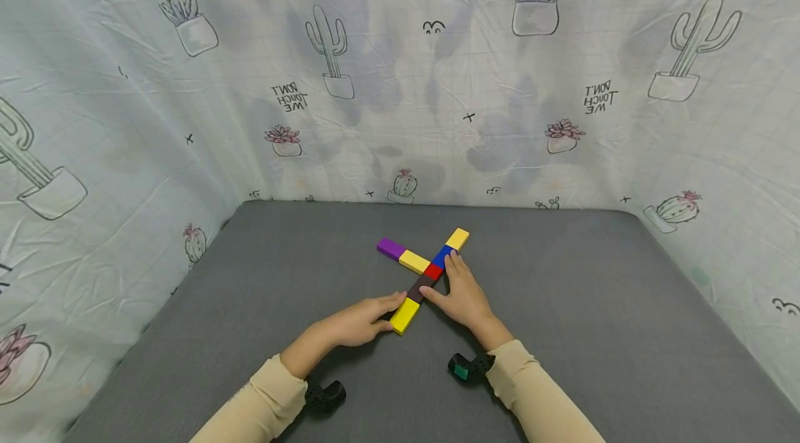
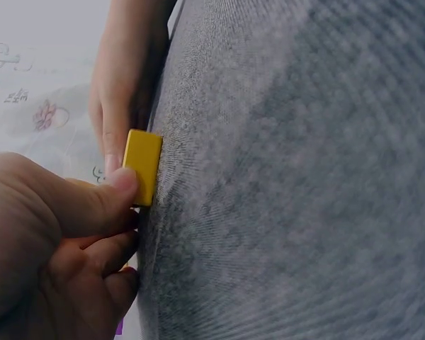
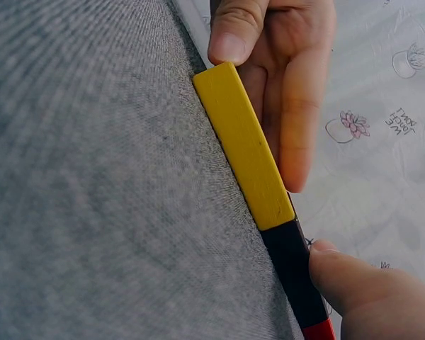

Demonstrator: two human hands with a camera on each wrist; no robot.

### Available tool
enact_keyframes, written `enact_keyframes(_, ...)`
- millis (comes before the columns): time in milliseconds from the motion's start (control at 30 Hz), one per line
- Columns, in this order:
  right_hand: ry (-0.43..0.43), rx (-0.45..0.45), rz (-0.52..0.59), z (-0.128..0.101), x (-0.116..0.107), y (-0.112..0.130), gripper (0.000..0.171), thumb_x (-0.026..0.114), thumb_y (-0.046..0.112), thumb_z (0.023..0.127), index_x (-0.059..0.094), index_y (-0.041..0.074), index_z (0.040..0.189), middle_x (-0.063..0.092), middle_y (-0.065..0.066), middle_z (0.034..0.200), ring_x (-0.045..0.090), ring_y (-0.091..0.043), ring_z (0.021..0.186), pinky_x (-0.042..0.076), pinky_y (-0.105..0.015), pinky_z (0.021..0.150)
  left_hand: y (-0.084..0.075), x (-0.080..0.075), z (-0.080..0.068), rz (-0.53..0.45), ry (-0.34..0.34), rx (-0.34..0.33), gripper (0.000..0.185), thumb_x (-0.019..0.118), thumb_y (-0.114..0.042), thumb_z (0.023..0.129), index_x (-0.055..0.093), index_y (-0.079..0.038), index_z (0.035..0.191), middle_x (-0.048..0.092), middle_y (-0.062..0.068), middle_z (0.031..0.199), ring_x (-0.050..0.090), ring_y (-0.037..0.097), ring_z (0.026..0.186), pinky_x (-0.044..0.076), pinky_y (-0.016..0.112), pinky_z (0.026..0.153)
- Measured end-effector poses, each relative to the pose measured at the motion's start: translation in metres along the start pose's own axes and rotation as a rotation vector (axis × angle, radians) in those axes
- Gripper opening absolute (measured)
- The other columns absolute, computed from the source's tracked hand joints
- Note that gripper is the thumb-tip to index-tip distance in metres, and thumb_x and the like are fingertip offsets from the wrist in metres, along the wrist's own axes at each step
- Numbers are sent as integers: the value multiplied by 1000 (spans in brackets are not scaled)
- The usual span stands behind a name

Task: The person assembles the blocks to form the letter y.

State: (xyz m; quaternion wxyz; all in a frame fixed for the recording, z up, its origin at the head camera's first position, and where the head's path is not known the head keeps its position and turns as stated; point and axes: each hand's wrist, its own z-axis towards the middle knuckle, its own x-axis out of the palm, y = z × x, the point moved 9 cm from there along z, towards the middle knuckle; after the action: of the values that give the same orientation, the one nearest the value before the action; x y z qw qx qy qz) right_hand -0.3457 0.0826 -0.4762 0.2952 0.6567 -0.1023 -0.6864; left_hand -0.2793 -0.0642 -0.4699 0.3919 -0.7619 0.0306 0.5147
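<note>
Flat coloured blocks lie end to end in a slanting row in the head view. From the far end come a yellow block [image 1: 458,239], a blue block [image 1: 442,256], a red block [image 1: 432,271], a dark block [image 1: 421,288] and a near yellow block [image 1: 405,316]. My left hand [image 1: 359,320] rests its thumb against that block's near end, its straight index finger along the left side. Along the row's right side my right hand [image 1: 463,294] has its fingertips by the blue block and its thumb [image 3: 340,273] touching the dark block.
A pale yellow block [image 1: 414,262] and a purple block [image 1: 391,248] branch off to the left near the red block. Everything lies on a grey cloth surface [image 1: 562,304]. Behind and beside it hangs a cactus-print curtain [image 1: 387,82].
</note>
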Motion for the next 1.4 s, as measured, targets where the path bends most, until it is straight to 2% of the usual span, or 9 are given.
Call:
enact_keyframes(467,0,-1,-4,0,0,-1,93,53,63,77,21,3,142,14,-12,149,17,-32,136,22,-49,107,-1,0,-1,27,3,16,58,47,-20,93,19,-15,144,23,6,147,25,18,134,27,39,107)
enact_keyframes(667,4,3,-11,0,1,-1,93,52,63,77,21,4,142,14,-12,149,17,-32,136,23,-50,107,-5,-1,-2,7,6,75,60,48,-12,92,20,-23,144,23,6,147,25,19,134,27,42,106)
enact_keyframes(833,7,4,-5,0,1,-1,93,52,63,77,21,4,142,14,-12,150,16,-30,137,22,-49,107,-7,-1,-2,18,1,109,53,48,-12,92,29,-21,141,24,3,147,24,19,135,27,42,106)
enact_keyframes(1400,2,-3,-13,0,1,-1,93,51,64,78,21,3,141,14,-12,149,16,-30,137,21,-49,108,-2,-1,-1,32,12,104,51,48,-17,92,31,-21,140,26,0,146,25,17,134,28,40,106)
